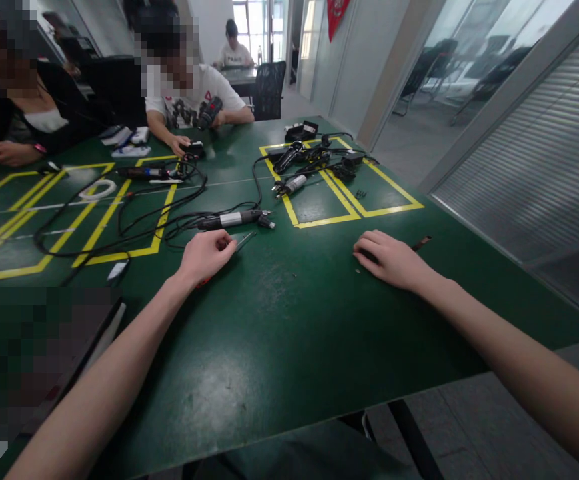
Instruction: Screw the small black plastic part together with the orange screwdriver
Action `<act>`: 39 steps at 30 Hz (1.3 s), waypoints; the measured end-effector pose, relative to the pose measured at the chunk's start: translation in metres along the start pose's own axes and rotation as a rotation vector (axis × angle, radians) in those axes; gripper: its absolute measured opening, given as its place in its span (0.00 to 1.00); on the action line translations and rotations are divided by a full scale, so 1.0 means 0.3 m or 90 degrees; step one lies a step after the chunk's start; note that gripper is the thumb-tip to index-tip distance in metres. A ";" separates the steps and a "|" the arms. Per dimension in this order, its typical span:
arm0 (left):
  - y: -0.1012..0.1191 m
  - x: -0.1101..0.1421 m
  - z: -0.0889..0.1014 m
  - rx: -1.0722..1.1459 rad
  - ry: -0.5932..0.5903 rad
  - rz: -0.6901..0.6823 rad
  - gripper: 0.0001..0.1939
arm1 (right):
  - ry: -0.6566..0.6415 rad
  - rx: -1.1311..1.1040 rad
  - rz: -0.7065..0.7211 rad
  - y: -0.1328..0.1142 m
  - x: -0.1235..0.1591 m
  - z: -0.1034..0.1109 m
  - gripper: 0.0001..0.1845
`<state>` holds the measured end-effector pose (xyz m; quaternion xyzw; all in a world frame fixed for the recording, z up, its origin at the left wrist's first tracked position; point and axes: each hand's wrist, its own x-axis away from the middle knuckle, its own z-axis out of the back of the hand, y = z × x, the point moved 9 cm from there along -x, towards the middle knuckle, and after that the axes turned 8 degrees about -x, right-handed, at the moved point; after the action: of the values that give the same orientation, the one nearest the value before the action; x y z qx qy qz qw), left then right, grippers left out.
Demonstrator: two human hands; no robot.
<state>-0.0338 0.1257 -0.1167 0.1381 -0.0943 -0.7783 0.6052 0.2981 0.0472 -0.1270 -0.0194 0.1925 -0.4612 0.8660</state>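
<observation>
My left hand (pixel 207 257) is closed around a screwdriver (pixel 247 240) just above or on the green table (pixel 279 347). Its thin metal shaft points away to the right, and a bit of red handle shows under the palm. Right behind that hand lies a grey and black electric screwdriver (pixel 232 219) with a cord. My right hand (pixel 387 259) rests on the table with its fingers curled. A dark brown stick-like piece (pixel 422 243) pokes out behind it; the fingers hide whether it is the thing they grip.
Yellow tape (pixel 327 220) marks rectangles on the table. Black cables, a grey tool (pixel 294 184), a white coil (pixel 97 190) and a black case (pixel 301 130) lie beyond my hands. Across the table, one person holds a power drill (pixel 210 113); another sits at the left. Glass walls stand at the right.
</observation>
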 end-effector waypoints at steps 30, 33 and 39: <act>0.106 -0.057 -0.039 -0.115 0.004 -0.071 0.13 | 0.136 0.106 -0.113 0.126 0.135 0.162 0.17; 0.097 -0.060 -0.050 -0.118 -0.004 -0.066 0.13 | 0.088 -0.019 -0.018 -0.082 0.023 0.087 0.11; 0.111 -0.053 -0.058 -0.124 -0.018 -0.083 0.13 | -0.024 -0.175 0.090 -0.372 -0.168 -0.104 0.05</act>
<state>0.0062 0.1332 -0.1212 0.0736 -0.0173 -0.8232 0.5626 0.1735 0.0284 -0.1165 -0.1327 0.2384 -0.3681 0.8888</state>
